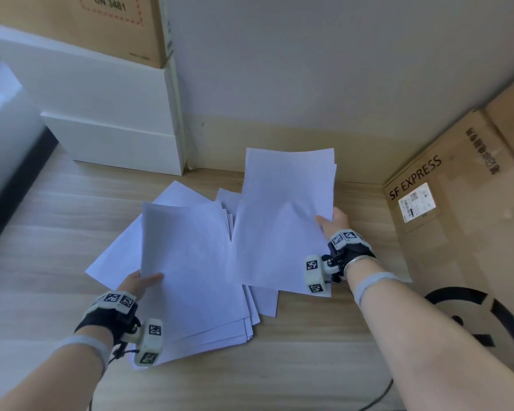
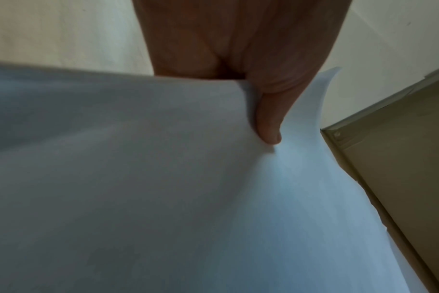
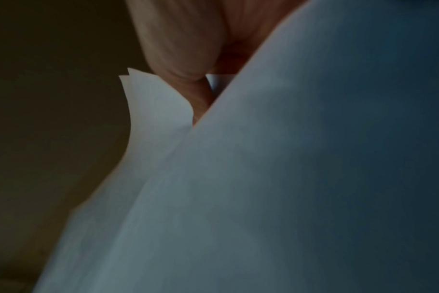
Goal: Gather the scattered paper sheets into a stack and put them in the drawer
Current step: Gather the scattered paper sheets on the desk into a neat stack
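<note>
Several white paper sheets lie fanned on the wooden floor (image 1: 42,221) in the head view. My left hand (image 1: 141,281) pinches the near left edge of one bundle of sheets (image 1: 190,262), thumb on top; the left wrist view shows that thumb (image 2: 268,123) pressing into the paper (image 2: 163,188). My right hand (image 1: 333,222) pinches the right edge of a second bundle (image 1: 282,215), lifted and tilted up toward the wall. In the right wrist view a finger (image 3: 201,95) shows between the sheets (image 3: 263,178). More loose sheets (image 1: 116,256) lie underneath. No drawer is in view.
White boxes (image 1: 110,120) are stacked at the back left with a brown carton (image 1: 101,22) on top. An SF Express cardboard box (image 1: 457,203) stands close on the right. A grey wall (image 1: 309,69) is behind the papers. A black cable (image 1: 380,396) runs along the floor near my right arm.
</note>
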The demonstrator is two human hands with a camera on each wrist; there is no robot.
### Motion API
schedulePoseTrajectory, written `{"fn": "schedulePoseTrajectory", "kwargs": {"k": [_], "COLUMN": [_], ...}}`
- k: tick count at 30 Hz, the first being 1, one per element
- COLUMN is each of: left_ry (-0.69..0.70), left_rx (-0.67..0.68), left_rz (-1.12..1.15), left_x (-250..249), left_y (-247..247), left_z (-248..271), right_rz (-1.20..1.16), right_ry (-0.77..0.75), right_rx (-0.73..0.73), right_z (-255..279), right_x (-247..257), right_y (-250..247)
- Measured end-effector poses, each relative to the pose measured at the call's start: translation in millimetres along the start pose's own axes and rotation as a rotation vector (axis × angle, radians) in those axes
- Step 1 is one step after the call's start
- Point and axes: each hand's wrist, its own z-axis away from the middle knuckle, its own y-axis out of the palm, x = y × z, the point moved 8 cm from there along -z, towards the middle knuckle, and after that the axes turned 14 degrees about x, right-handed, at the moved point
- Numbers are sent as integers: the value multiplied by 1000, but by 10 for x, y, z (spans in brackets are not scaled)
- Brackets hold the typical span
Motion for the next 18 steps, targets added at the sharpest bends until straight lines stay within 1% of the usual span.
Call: {"fn": "schedulePoseTrajectory", "kwargs": {"k": [2,5,9,12,15,18], "left_ry": [-6,-23,-37,-29,3,1], "left_rx": [-9,-13,13,15,30,13], "left_rz": [-31,-43,-59,-66,-45,-115], "left_x": [-19,-47,-66,-79,-94,-105], "left_y": [-4,17,62,69,80,68], "left_z": [24,68,70,78,95,116], "right_rz": [49,161,266,381,405,406], "right_ry": [9,26,52,71,79,85], "right_rx": [66,183,310,343,378,392], "right_z": [-15,48,169,230,285,339], "right_x": [74,132,48,47,63,73], "right_y": [224,697,1327,1619,1902,2146]}}
